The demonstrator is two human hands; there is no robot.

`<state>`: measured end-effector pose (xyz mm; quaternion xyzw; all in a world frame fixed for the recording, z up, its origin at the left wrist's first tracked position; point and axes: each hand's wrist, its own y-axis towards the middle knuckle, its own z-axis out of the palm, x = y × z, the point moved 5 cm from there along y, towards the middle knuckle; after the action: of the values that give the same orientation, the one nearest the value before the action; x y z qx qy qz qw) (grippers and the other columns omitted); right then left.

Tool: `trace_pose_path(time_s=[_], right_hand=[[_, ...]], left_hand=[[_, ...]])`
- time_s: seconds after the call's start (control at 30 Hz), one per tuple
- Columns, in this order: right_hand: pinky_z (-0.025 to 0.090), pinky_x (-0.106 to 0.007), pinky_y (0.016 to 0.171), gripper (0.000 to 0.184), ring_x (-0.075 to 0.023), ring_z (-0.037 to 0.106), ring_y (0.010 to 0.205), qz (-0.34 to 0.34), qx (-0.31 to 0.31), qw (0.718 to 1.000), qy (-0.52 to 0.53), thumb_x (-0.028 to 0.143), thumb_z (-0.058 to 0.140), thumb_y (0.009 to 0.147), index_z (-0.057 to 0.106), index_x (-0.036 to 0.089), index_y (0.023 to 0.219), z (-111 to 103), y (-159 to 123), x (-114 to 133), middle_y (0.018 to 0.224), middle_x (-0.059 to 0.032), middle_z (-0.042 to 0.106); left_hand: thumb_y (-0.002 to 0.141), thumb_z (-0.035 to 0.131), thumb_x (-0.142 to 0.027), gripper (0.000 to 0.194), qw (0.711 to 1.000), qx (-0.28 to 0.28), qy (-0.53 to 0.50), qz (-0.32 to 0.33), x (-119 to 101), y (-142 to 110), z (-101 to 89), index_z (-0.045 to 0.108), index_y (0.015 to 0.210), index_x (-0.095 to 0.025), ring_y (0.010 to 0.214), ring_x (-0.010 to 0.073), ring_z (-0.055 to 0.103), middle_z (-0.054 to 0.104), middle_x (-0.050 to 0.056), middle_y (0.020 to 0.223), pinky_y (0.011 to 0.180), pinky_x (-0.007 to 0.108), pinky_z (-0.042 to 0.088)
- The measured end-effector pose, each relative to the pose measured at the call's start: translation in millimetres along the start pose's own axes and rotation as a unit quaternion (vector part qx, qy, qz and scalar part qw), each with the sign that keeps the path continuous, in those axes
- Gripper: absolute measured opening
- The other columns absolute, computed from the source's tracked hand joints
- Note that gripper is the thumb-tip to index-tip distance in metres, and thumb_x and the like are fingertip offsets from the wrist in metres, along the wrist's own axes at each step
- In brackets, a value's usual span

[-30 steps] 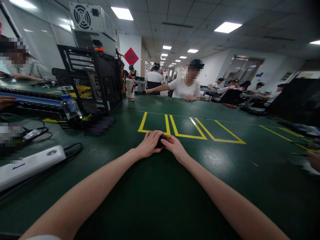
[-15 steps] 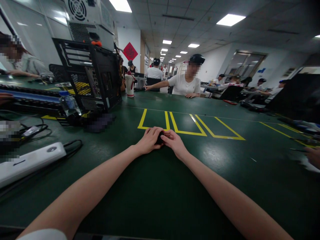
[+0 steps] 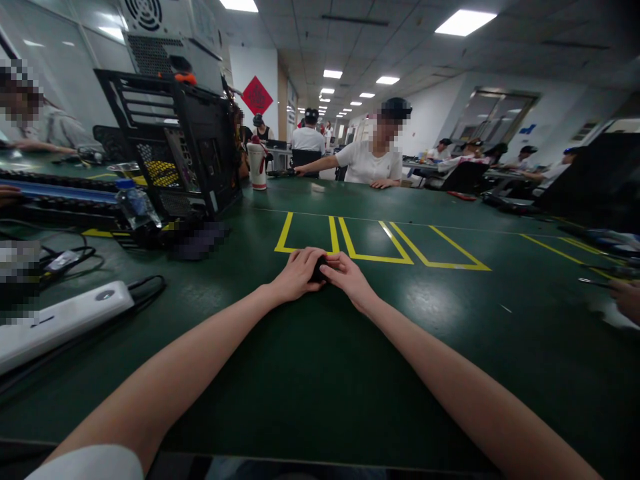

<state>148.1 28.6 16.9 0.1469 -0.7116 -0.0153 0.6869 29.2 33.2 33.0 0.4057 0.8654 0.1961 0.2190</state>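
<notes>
From my end I have both bare hands together in front of me, closed around one small black object (image 3: 319, 269), which sits right between them, mostly covered by fingers, so I can't make out what it is. The left hand (image 3: 300, 275) is clamped over it from the left, fingers across its far side and thumb along the near side; the right hand (image 3: 349, 279) grips it from the right, thumb against its near face. I can't tell whether it touches the green table (image 3: 320, 373) underneath. Just beyond the grip, yellow tape (image 3: 383, 260) marks out a row of outlines, the leftmost partly behind my left knuckles. Well to the left of the grip and nearer me lies a long white device (image 3: 65, 323), a black cable (image 3: 153, 287) at its end. Further out on that side I see a tilted clear bottle (image 3: 137, 207) with a blue cap, beside a black computer case (image 3: 203, 143). Beyond the grip and a little left stands a white cup (image 3: 257, 167); straight past the hands, a person in a white top (image 3: 373, 163) sits at the far edge, one arm stretched out sideways.
</notes>
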Motion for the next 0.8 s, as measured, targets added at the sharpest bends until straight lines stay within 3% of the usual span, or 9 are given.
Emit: trace_pose_path(time_s=[0.23,0.43,0.57,0.7,0.8], right_hand=[[0.041,-0.037,0.087,0.035,-0.0176,0.053,0.096,0.039,-0.008,0.999,-0.003,0.038,0.063,0.067,0.055,0.020,0.096,-3.1,6.4,-11.8,0.099,-0.0041,0.058],[0.043,-0.035,0.087,0.036,-0.0156,0.055,0.093,-0.007,0.018,1.000,0.018,0.023,0.068,0.060,0.051,0.021,0.092,1.6,-0.9,1.8,0.102,-0.0015,0.054],[0.044,-0.033,0.086,0.026,-0.0152,0.053,0.096,-0.018,0.002,1.000,0.005,0.027,0.064,0.064,0.052,0.022,0.086,1.4,-3.1,6.5,0.097,-0.0003,0.054],[0.046,-0.035,0.080,0.025,-0.0153,0.055,0.088,0.019,-0.019,1.000,0.011,0.033,0.063,0.066,0.052,0.021,0.086,-1.9,0.7,-0.5,0.094,-0.0012,0.055],[0.045,-0.037,0.082,0.033,-0.0169,0.055,0.092,0.046,-0.019,0.999,0.020,0.034,0.064,0.066,0.054,0.021,0.094,-3.9,3.8,-7.8,0.100,-0.0032,0.056]], left_hand=[[0.071,0.058,-0.025,0.058,1.000,0.000,-0.003,0.003,0.3,-0.7,0.2,0.028,0.120,-0.019,0.113,0.0246,0.039,0.043,0.009,0.118,0.096,0.043,0.028],[0.069,0.059,-0.023,0.057,1.000,0.000,0.002,0.002,2.2,0.2,2.3,0.029,0.118,-0.019,0.111,0.0242,0.040,0.044,0.009,0.116,0.095,0.043,0.028],[0.071,0.058,-0.025,0.056,1.000,-0.002,0.007,0.004,0.6,0.3,1.3,0.029,0.119,-0.019,0.112,0.0242,0.040,0.043,0.009,0.117,0.095,0.043,0.028],[0.072,0.057,-0.026,0.055,1.000,-0.003,0.004,0.003,-1.0,0.1,-0.5,0.030,0.118,-0.019,0.112,0.0242,0.040,0.044,0.009,0.116,0.095,0.043,0.029],[0.072,0.057,-0.026,0.054,1.000,-0.001,0.000,-0.002,-1.1,-0.1,-1.3,0.030,0.118,-0.020,0.112,0.0242,0.040,0.044,0.009,0.116,0.096,0.043,0.028]])
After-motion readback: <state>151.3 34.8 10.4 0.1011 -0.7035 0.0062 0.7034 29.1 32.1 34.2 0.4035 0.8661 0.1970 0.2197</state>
